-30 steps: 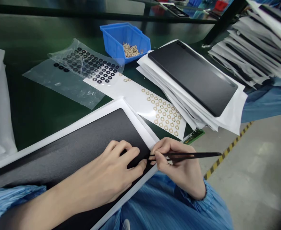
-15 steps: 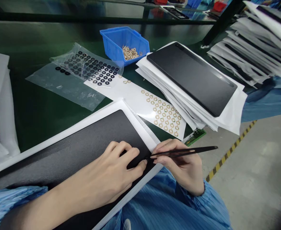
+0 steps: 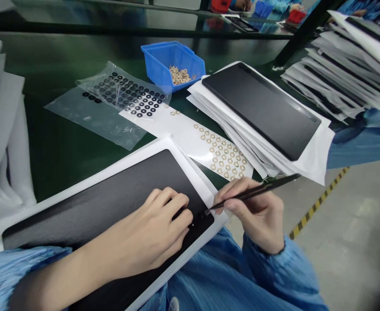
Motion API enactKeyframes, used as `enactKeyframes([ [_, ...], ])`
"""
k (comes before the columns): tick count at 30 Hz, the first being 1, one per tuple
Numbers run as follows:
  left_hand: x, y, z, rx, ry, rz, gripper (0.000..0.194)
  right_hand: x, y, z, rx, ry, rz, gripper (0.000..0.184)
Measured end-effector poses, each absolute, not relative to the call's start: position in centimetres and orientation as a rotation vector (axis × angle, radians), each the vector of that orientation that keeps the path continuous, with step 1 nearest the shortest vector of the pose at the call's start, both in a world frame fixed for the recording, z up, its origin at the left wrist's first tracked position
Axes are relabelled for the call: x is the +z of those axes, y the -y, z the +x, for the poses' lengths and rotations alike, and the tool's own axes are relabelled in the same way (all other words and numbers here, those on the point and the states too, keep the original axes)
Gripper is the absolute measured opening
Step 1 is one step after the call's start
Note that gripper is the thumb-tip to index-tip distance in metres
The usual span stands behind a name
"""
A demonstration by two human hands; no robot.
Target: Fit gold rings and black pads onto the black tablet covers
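Note:
A black tablet back panel lies face up on white foam wrap in front of me. My left hand rests on it with bent fingers, some fingertips hidden, and nothing visible in them. In my right hand is a pair of black tweezers, held between thumb and fingers over the panel's right corner. At the tweezer tips is something tiny and pale, too small to make out. Small camera holes show in the dark corner next to the tips.
Beyond lie a white sheet with tan ring stickers and a clear bag of black rings. A blue bin holds loose tan pieces. Stacked wrapped tablets stand right, more wrapped stacks behind, and white foam left.
My right hand and the tweezers have moved slightly right, the tweezers tilting up more. My left fingers have drawn back from the panel's corner, uncovering the small holes. The view has shifted a little.

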State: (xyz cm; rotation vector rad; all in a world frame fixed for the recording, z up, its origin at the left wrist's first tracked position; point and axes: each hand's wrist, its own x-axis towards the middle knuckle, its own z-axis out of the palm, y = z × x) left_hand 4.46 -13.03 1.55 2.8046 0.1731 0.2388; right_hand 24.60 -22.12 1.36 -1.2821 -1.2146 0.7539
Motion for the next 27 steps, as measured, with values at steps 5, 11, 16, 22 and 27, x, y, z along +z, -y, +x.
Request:
enactKeyframes([
  [5, 1.5, 13.2, 4.7, 0.247, -0.216, 2.824, 0.011, 3.8, 13.9, 24.7, 0.721, 1.361, -1.327, 0.018],
  [11, 1.7, 13.3, 4.7, 0.281, -0.233, 2.9, 0.01, 3.0, 3.4, 20.9, 0.794, 1.55, -1.21, 0.017],
  [16, 1.7, 13.3, 4.5, 0.306, -0.236, 2.926, 0.011, 1.0, -0.2, 18.6, 0.704, 1.695, -1.248, 0.013],
  [22, 1.8, 13.4, 4.7, 0.302, -0.255, 2.921, 0.011, 1.6, -0.3, 18.5, 0.546, 1.853, -1.233, 0.008],
  [27, 1.0, 11.3, 3.6, 0.444, -0.89, 2.895, 0.012, 5.0, 2.4, 21.3, 0.334, 1.839, -1.322, 0.021],
])
